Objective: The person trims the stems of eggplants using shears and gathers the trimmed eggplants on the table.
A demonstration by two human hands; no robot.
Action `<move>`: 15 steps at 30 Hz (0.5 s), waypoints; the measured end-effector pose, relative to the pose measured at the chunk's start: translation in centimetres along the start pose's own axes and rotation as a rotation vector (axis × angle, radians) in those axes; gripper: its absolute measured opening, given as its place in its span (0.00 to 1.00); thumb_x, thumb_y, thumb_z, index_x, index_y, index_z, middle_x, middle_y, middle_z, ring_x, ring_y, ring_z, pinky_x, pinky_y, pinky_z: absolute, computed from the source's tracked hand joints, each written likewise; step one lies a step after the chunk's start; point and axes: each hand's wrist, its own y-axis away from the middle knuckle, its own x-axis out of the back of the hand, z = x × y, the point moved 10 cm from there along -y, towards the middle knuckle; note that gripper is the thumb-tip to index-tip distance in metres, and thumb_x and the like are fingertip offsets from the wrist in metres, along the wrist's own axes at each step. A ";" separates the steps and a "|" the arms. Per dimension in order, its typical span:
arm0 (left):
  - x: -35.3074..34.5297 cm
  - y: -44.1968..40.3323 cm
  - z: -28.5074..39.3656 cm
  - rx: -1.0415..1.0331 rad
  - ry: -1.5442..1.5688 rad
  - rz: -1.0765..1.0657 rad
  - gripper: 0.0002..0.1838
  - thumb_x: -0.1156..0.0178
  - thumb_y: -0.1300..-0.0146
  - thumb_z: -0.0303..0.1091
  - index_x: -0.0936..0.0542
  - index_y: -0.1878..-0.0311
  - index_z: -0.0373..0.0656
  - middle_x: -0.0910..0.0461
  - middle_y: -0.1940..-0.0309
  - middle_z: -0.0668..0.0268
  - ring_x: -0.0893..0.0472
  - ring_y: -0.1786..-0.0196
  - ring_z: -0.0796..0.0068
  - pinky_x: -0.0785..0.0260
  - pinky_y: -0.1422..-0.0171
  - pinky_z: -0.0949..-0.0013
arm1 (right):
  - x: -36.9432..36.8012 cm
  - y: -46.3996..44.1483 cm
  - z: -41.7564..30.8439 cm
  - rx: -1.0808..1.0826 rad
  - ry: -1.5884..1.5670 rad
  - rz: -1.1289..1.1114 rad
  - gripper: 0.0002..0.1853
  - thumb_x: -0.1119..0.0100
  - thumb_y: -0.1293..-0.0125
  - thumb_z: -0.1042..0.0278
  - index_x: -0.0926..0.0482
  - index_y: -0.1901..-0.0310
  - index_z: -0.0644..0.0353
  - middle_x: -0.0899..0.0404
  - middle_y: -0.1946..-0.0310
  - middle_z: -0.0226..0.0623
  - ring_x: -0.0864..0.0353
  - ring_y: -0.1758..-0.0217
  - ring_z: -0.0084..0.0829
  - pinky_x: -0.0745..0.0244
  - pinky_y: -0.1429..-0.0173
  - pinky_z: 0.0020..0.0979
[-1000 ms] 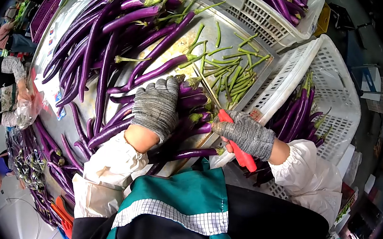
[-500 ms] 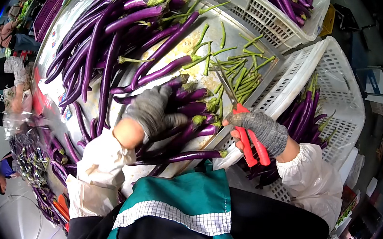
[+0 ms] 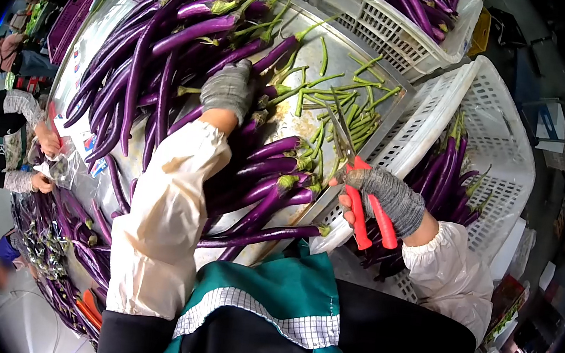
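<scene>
My left hand, in a grey knit glove, reaches over the pile of long purple eggplants, its fingers curled round an eggplant whose green stem points up and right. My right hand, gloved the same way with bare fingertips, grips red-handled scissors. Their blades stand a little apart and point up and left over cut green stems. Several eggplants with short-trimmed ends lie side by side between my hands, on the metal tray.
A white perforated crate holding eggplants stands to the right. Another white crate with eggplants is at the top. At left, a co-worker's gloved hands hold clear plastic above more eggplants.
My left hand has moved up and away from the trimmed eggplants to the pile and closed there. My right hand and the scissors have barely moved. The co-worker's hands have shifted.
</scene>
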 end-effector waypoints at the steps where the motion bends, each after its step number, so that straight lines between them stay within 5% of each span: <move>1: 1.1 1.0 0.2 -0.033 -0.023 0.079 0.17 0.51 0.42 0.37 0.29 0.49 0.46 0.24 0.57 0.54 0.23 0.57 0.54 0.30 0.54 0.56 | 0.2 -0.1 -0.1 0.003 -0.007 0.001 0.17 0.41 0.44 0.57 0.27 0.60 0.61 0.28 0.80 0.31 0.26 0.82 0.27 0.30 0.78 0.26; 8: 4.4 8.9 -0.9 -0.141 0.017 0.264 0.19 0.47 0.44 0.34 0.29 0.47 0.50 0.26 0.56 0.55 0.23 0.60 0.54 0.31 0.59 0.56 | -0.2 -1.2 -1.0 0.034 0.185 0.003 0.17 0.45 0.42 0.53 0.28 0.67 0.62 0.27 0.80 0.32 0.25 0.81 0.27 0.28 0.77 0.27; 15: 4.4 12.3 -0.6 -0.177 0.073 0.223 0.20 0.44 0.47 0.33 0.28 0.48 0.47 0.27 0.56 0.52 0.24 0.60 0.52 0.31 0.58 0.56 | -1.0 -2.5 -3.1 0.125 0.444 0.124 0.17 0.45 0.43 0.55 0.30 0.75 0.62 0.30 0.85 0.32 0.28 0.86 0.26 0.29 0.80 0.27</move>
